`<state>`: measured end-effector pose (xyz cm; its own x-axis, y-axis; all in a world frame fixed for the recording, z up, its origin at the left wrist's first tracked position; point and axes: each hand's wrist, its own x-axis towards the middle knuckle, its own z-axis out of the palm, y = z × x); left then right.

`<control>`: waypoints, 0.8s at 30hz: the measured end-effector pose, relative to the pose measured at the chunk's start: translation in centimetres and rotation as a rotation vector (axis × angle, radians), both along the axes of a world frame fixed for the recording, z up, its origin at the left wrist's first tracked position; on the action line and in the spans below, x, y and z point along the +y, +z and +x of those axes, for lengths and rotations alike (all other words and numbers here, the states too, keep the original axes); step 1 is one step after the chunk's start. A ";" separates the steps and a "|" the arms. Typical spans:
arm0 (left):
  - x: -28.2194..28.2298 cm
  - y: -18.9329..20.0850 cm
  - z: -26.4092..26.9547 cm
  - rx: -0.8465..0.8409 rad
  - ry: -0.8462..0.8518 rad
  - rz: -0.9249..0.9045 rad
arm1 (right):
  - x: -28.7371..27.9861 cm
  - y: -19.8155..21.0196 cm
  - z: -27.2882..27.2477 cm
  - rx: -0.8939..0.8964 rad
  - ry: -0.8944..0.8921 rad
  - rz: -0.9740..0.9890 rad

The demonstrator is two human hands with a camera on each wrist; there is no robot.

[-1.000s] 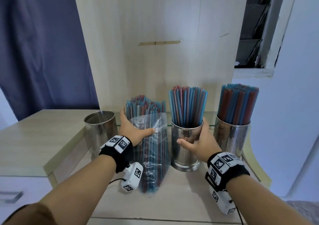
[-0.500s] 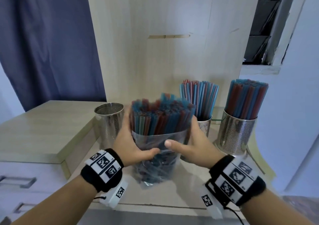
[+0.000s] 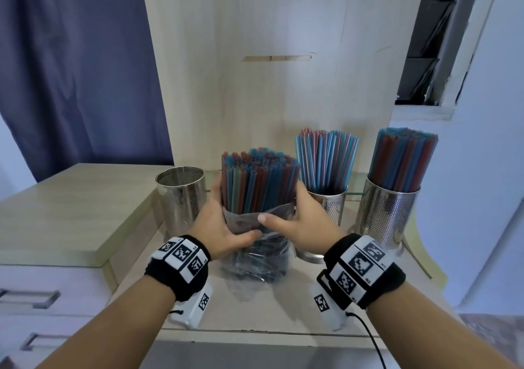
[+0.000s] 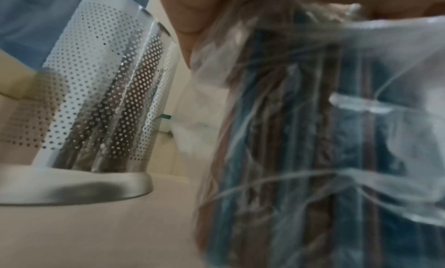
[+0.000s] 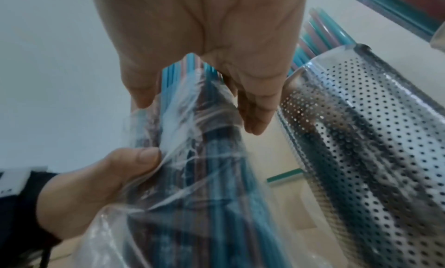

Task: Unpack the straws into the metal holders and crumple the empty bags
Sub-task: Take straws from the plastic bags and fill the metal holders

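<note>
Head view: empty perforated steel holder (image 3: 181, 195) at left, then clear crinkled bag (image 3: 255, 258) of red-blue straws (image 3: 258, 181) held upright on the desk (image 3: 71, 198), gripped by left hand (image 3: 218, 227) and right hand (image 3: 303, 224). Two perforated cylindrical holders (image 3: 329, 207) (image 3: 385, 215) at right are filled with straws.

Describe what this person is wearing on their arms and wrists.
Both forearms are bare, no sleeves. The left wrist and the right wrist each carry a black fabric band set with white tiles printed with square black-and-white markers. A white camera block hangs under each wrist, marked likewise. A thin black cable trails from the right one.
</note>
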<state>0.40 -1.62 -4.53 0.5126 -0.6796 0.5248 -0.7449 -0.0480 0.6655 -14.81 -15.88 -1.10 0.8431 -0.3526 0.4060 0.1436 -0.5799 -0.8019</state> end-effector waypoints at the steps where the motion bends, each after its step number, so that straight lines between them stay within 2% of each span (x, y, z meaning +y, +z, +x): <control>1: -0.2 -0.2 0.1 0.005 0.019 0.003 | 0.2 0.1 0.1 -0.017 -0.020 0.019; 4: -0.7 -0.6 0.2 0.020 0.048 0.002 | 0.2 0.1 0.7 -0.054 -0.120 0.026; 9: -1.3 -1.0 0.1 0.016 0.089 -0.020 | -0.2 0.2 1.1 -0.067 -0.374 -0.170; 12: -1.7 -1.2 0.2 -0.017 0.114 -0.013 | -0.7 0.5 1.7 -0.021 -0.427 -0.139; 20: -1.9 -1.1 -0.1 -0.011 0.186 -0.116 | -1.2 2.0 2.4 -0.022 -0.281 -0.105; 24: -1.8 -1.1 0.0 -0.004 0.193 -0.098 | -1.3 1.8 2.7 -0.055 -0.244 -0.037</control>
